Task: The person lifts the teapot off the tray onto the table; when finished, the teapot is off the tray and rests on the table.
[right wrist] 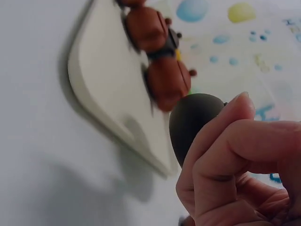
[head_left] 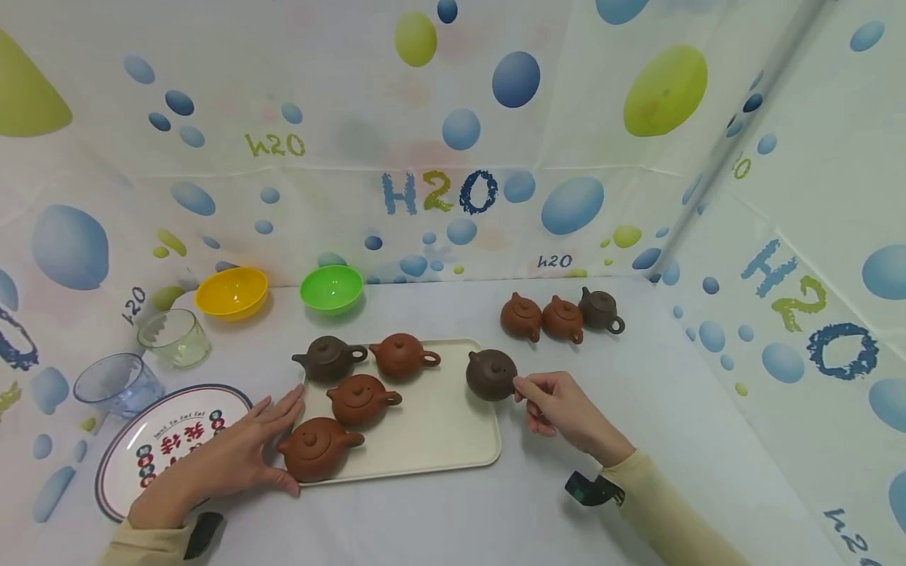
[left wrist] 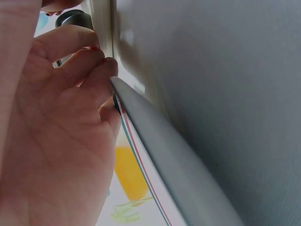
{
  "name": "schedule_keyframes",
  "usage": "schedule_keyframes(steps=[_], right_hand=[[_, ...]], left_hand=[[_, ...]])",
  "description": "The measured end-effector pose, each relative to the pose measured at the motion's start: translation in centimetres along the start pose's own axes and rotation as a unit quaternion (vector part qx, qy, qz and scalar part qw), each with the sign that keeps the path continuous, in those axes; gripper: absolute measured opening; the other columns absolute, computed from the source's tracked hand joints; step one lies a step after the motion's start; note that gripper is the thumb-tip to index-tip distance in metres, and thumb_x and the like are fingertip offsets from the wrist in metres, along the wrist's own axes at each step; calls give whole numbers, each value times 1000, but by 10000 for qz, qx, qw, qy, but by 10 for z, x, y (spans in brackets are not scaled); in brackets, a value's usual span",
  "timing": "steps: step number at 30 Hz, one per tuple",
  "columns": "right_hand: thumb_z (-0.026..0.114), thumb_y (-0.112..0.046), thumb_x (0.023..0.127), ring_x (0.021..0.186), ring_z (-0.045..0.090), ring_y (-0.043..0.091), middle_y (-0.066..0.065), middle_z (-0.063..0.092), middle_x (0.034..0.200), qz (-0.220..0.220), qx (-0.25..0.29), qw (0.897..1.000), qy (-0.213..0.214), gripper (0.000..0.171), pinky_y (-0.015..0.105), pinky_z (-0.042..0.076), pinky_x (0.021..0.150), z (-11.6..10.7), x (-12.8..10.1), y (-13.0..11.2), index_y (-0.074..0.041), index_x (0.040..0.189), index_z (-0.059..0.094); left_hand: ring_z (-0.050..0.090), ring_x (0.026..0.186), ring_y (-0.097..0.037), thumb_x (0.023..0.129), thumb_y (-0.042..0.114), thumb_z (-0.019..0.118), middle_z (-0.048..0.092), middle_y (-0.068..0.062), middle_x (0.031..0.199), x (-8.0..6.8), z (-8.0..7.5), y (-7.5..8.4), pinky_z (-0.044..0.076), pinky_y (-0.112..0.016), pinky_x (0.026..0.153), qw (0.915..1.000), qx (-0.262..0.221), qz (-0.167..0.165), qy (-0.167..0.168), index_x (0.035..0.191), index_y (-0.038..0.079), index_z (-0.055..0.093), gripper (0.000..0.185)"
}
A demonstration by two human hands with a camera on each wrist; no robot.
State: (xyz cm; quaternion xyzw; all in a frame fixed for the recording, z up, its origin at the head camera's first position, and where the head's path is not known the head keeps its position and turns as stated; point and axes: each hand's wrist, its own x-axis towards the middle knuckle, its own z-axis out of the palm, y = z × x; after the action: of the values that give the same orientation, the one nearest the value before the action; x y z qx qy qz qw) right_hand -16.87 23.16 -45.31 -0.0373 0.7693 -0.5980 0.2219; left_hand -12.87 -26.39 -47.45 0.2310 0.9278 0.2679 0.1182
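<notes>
My right hand (head_left: 566,413) pinches the handle of a dark brown teapot (head_left: 491,374), held over the right edge of the cream tray (head_left: 439,409). In the right wrist view the dark teapot (right wrist: 195,120) is raised above the tray's rim, its handle hidden by the curled fingers. My left hand (head_left: 237,452) lies along the tray's left edge with fingers spread and fairly straight, close by a reddish-brown teapot (head_left: 314,450). Two more reddish-brown teapots, one in the middle (head_left: 359,399) and one behind (head_left: 401,356), stand on the tray beside a dark teapot (head_left: 329,358).
Behind the tray on the right stand two reddish-brown teapots (head_left: 521,317) and a dark one (head_left: 601,310). A yellow bowl (head_left: 232,294) and green bowl (head_left: 331,290) sit at the back left. Two glasses (head_left: 119,385) and an oval printed plate (head_left: 159,440) are at the left.
</notes>
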Motion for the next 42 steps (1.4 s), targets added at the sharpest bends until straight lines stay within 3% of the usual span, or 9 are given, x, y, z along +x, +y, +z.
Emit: schedule_keyframes(steps=[11,19,25,33,37,42], right_hand=[[59,-28,111,53,52,9,-1,53,66,268,251,9961,796,40,19,39,47,-23,30,13,12,108,65],[58,-29,112,54,56,10,-1,53,67,408,422,9932,1004,40,18,40,46,-29,41,22,10,108,65],[60,-32,111,50,56,10,-1,55,59,341,89,9919,1218,41,19,43,47,-26,44,22,9,109,66],[64,-32,107,44,51,11,-1,64,59,250,-538,9808,1857,37,22,42,46,-20,39,11,-4,125,48],[63,-31,108,42,48,13,1,62,58,-48,-729,9798,1860,35,23,40,45,-12,35,2,-5,123,46],[64,-27,108,41,48,14,3,61,57,-395,-640,9852,1540,27,24,39,42,7,37,-10,-7,114,48]], left_hand=[[24,152,-69,61,66,92,29,-27,174,0,-1,0,26,-80,118,10000,60,-33,-12,158,-5,45,130],[24,151,-71,62,68,91,29,-28,174,-1,-1,2,26,-81,119,9999,104,-30,-19,158,-5,45,129],[24,149,-73,62,68,91,29,-29,173,-1,-2,3,27,-82,119,9999,148,-26,-11,158,-6,46,129],[24,149,-73,63,67,91,29,-29,173,-1,-3,5,27,-82,119,9999,161,-27,-16,157,-7,45,129],[24,149,-73,63,66,92,29,-29,173,-1,-3,5,27,-81,119,9998,176,-65,-23,158,-6,46,128],[24,149,-73,62,64,93,30,-28,173,-2,-2,5,28,-82,119,9998,163,-65,-9,158,-6,46,128]])
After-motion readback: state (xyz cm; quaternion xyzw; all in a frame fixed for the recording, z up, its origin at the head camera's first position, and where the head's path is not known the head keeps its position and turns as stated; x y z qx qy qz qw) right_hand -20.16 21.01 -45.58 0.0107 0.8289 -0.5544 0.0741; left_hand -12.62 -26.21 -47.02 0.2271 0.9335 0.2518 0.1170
